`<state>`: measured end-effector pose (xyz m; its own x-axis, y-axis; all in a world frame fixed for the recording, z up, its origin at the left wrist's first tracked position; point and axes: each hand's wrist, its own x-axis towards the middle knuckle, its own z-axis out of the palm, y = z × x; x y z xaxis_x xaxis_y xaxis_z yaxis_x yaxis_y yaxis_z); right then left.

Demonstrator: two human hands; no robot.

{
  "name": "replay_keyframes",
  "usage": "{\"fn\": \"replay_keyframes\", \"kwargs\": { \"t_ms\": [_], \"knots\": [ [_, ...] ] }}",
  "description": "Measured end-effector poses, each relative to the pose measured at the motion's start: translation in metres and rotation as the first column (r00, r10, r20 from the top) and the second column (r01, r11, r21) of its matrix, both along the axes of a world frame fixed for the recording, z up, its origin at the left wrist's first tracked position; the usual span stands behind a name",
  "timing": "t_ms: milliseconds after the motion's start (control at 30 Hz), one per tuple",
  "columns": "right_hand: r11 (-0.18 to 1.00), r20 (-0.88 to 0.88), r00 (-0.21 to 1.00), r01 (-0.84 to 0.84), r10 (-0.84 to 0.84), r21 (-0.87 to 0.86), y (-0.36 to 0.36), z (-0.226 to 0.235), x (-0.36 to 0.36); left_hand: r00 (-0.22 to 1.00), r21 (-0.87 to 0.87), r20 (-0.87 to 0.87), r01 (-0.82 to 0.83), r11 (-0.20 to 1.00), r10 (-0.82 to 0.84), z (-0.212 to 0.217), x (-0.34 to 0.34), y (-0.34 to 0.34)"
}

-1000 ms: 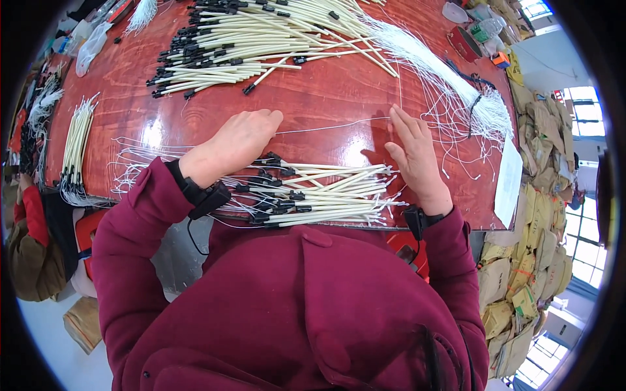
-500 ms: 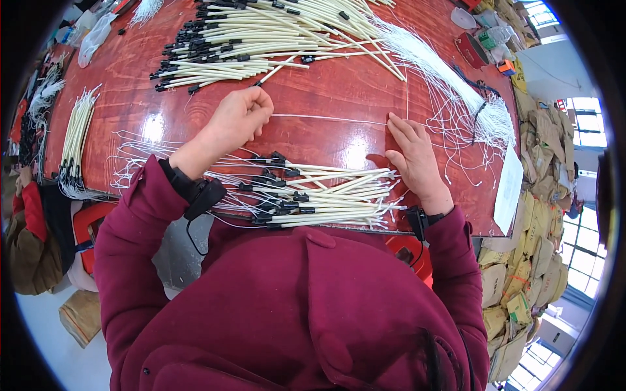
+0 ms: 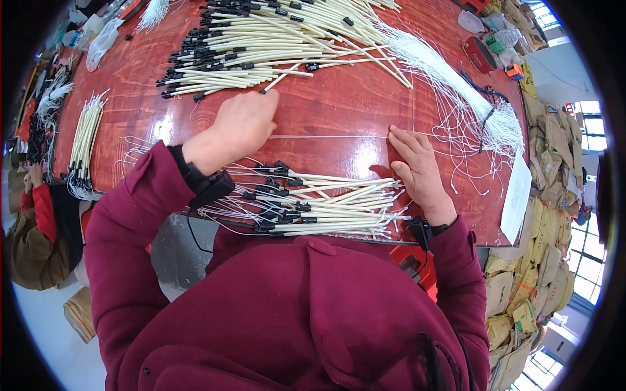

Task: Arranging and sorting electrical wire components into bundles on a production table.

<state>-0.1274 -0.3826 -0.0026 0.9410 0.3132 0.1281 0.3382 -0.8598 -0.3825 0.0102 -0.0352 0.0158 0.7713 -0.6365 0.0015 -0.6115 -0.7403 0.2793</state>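
Observation:
A thin white cord (image 3: pixel 329 137) runs nearly straight across the table between my hands. My left hand (image 3: pixel 242 124) is closed, with the cord coming out at its lower right edge; its fingertips are mostly hidden. Just above its knuckles lies the black end of a cream tube (image 3: pixel 284 75). My right hand (image 3: pixel 418 163) lies flat with its fingers stretched out and thumb apart, its fingertips on the cord. Below my hands lies a pile of cream tubes (image 3: pixel 345 221) with black clips and white cords.
A large heap of cream tubes (image 3: pixel 261 49) with black ends covers the table's far side. Right of it lies a tied bundle of white cords (image 3: pixel 456 78), with a white paper sheet (image 3: pixel 516 195) nearer me. A smaller tube bundle (image 3: pixel 88 140) is at the left; another person's hand (image 3: pixel 34 174) shows beyond.
My left hand has turned over, knuckles now upward, its fingers nearer the loose tube's black end. The right hand stays flat on the cord. The whole view has shifted slightly.

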Motion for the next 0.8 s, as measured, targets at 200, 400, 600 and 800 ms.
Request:
{"fn": "replay_keyframes", "kwargs": {
  "t_ms": [200, 400, 600, 800],
  "knots": [
    [0.999, 0.053, 0.998, -0.026, 0.023, 0.039, 0.000, -0.002, 0.001, 0.825, -0.154, 0.432, 0.467, 0.871, -0.366, 0.011, 0.058, -0.115],
    [0.997, 0.038, 0.999, -0.011, 0.008, 0.072, 0.004, 0.000, 0.004, 0.733, 0.010, 0.609, 0.373, 0.928, -0.301, -0.040, 0.073, -0.210],
    [0.995, 0.029, 1.000, 0.004, -0.007, 0.098, 0.001, -0.004, 0.004, 0.816, 0.006, 0.505, 0.322, 0.947, -0.280, -0.041, 0.091, -0.217],
    [0.993, 0.050, 0.999, -0.020, 0.014, 0.118, 0.003, -0.006, 0.008, 0.716, -0.025, 0.568, 0.508, 0.861, -0.406, -0.023, 0.086, -0.203]
  ]
}}
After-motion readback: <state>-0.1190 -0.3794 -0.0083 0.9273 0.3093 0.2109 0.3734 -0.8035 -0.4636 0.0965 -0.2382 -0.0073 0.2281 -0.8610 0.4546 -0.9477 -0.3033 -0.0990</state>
